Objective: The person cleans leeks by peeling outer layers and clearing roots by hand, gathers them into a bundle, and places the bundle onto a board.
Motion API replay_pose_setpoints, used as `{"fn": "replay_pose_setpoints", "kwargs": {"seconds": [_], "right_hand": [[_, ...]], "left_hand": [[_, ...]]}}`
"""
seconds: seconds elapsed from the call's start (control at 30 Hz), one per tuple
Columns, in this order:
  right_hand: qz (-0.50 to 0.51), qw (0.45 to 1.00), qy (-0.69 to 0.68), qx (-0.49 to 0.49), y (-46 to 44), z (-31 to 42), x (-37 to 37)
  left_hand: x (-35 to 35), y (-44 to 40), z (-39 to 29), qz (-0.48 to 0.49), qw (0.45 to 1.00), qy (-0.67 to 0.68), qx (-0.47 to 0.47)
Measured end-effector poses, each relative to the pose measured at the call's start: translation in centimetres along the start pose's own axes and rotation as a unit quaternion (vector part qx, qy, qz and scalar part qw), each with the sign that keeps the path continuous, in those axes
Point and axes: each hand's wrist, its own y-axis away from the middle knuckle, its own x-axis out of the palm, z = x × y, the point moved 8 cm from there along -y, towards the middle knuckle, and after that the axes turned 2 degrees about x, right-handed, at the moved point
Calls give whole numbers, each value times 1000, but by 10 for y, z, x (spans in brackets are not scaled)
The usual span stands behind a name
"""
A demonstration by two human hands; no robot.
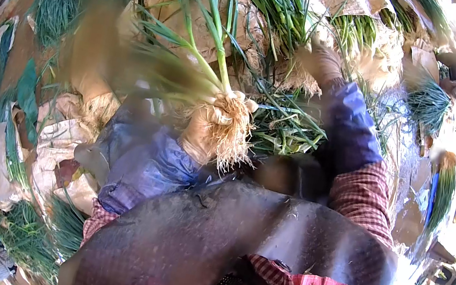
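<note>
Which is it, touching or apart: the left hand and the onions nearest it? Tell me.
Touching: the head view shows the left hand gripping the onions near their root end.

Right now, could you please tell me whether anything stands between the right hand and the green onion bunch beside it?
Nothing visible does: the right hand is right by the root end of the green onion bunch, though blur hides whether they touch.

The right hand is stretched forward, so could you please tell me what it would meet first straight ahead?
The right hand would probably meet the green onions just ahead first; blur hides whether it already touches them.
</note>
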Motion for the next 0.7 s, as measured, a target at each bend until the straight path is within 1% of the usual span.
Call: {"fn": "replay_pose_setpoints", "kwargs": {"seconds": [0.07, 0.1, 0.13, 0.2, 0.23, 0.27, 0.3, 0.37, 0.4, 0.43, 0.5, 0.53, 0.57, 0.6, 0.63, 0.67, 0.7], "right_hand": [[186, 980, 72, 5, -10, -28, 56], [158, 982, 88, 61, -9, -22, 37], [160, 981, 88, 59, -5, -9, 19], [124, 987, 88, 57, 6, 10, -19], [125, 989, 58, 51, 11, 17, -25], [125, 989, 57, 54, 15, 13, -20], [109, 988, 99, -47, 20, 31, -19], [75, 982, 120, -126, 35, 51, -22], [56, 976, 133, -164, 44, 64, -27], [-18, 982, 39, -186, 47, 69, -38], [12, 999, -22, -44, 37, 50, -46], [99, 994, -5, 48, 31, 33, -35], [188, 972, 28, 135, 31, 17, -24], [260, 953, 44, 147, 28, 3, 0], [255, 955, 43, 146, 25, -10, 16], [104, 984, 122, 78, 12, -16, 12], [30, 986, 158, 39, 7, -6, 0]], "left_hand": [[6, -3, 2, 32, 993, 114, -6], [7, -4, 0, 31, 993, 114, -4], [9, -4, -1, 34, 994, 104, 1], [9, -5, -1, 50, 994, 98, 4], [10, -6, 1, 53, 994, 98, 4], [13, -7, 0, 58, 994, 96, 4], [16, -8, 0, 59, 994, 94, 3], [13, -8, -2, 10, 997, 73, 20], [14, -11, -3, 31, 996, 77, 17], [13, -11, -2, 31, 995, 93, 13], [12, -12, 0, 32, 993, 111, 11], [8, -12, 1, 40, 995, 90, 5], [8, -12, 2, 50, 996, 69, 0], [10, -11, 3, 53, 996, 67, 0], [10, -9, 2, 39, 997, 66, 6], [9, -9, 0, 25, 998, 64, 14], [10, -10, -4, 27, 998, 63, 17]]}}
